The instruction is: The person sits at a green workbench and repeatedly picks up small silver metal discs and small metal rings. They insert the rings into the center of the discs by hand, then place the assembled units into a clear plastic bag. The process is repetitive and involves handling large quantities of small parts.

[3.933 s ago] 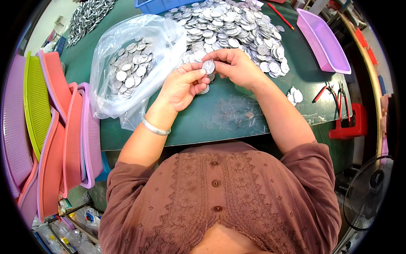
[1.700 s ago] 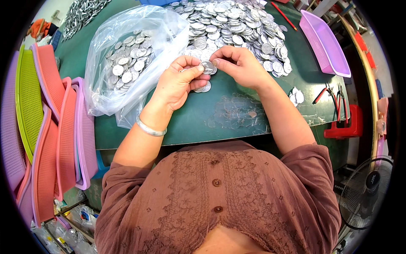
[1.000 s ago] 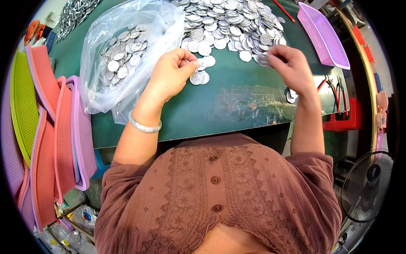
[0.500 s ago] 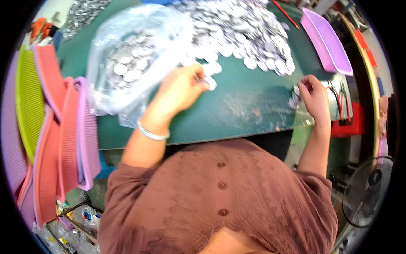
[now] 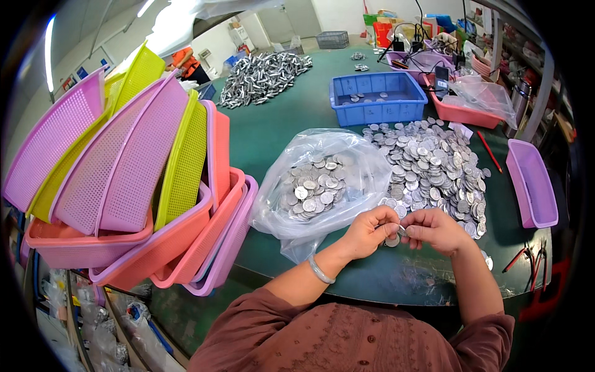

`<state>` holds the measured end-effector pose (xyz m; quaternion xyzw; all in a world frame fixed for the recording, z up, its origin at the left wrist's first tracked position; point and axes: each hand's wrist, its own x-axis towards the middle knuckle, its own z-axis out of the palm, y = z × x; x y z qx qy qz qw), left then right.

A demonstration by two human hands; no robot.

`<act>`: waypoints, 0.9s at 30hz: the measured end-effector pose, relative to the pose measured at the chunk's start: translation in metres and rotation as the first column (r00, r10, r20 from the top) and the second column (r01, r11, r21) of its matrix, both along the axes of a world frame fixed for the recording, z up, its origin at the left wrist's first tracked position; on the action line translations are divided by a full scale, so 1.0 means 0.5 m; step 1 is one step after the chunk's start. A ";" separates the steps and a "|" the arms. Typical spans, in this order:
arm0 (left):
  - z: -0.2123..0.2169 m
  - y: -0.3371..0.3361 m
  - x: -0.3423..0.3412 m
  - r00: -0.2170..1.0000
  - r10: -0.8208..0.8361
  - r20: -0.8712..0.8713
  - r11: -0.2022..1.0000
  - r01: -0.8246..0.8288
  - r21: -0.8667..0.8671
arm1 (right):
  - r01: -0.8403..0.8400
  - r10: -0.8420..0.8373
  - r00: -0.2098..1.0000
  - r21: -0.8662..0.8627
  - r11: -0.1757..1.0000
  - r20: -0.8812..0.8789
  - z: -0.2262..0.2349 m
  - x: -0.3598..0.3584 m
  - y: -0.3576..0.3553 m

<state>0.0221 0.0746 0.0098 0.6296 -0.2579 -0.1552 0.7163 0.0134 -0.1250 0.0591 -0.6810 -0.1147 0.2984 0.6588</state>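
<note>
My left hand and my right hand meet over the near side of the green table, fingertips almost touching. Between them is a small silver metal disc, seen nearly edge-on and pinched from both sides; fingers partly hide it. Just beyond my hands spreads a large heap of round silver discs. To the left of it lies an open clear plastic bag with more discs inside. My left forearm is close to the bag's near edge.
Stacked purple, green and coral baskets crowd the left side. Behind the heap stands a blue bin holding a few discs. A purple tray, a red pen and pliers lie right. Small metal parts are piled far left.
My right hand has come from loose discs at the table's right edge to meet my left hand at the disc. The view has tilted up, showing more of the room.
</note>
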 end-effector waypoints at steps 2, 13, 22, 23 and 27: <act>-0.002 -0.004 -0.002 1.000 0.022 -0.004 0.999 -0.022 -0.026 | 0.028 -0.024 0.999 0.084 0.996 -0.047 -0.002 0.004 0.004; -0.011 -0.027 -0.009 0.997 0.064 -0.029 0.998 -0.064 0.015 | 0.188 -0.195 0.978 0.080 0.979 0.079 -0.064 -0.006 0.009; -0.004 -0.030 -0.004 0.958 0.209 -0.195 0.978 -0.200 0.062 | 0.210 -0.211 0.976 0.027 0.977 0.052 -0.068 0.002 -0.001; -0.001 -0.029 0.000 0.955 0.225 -0.192 0.974 -0.218 0.057 | 0.215 -0.217 0.974 0.030 0.976 0.069 -0.065 0.006 0.001; 0.003 -0.029 -0.003 0.963 0.211 -0.170 0.977 -0.201 0.072 | 0.215 -0.213 0.973 -0.012 0.977 0.094 -0.071 0.006 -0.003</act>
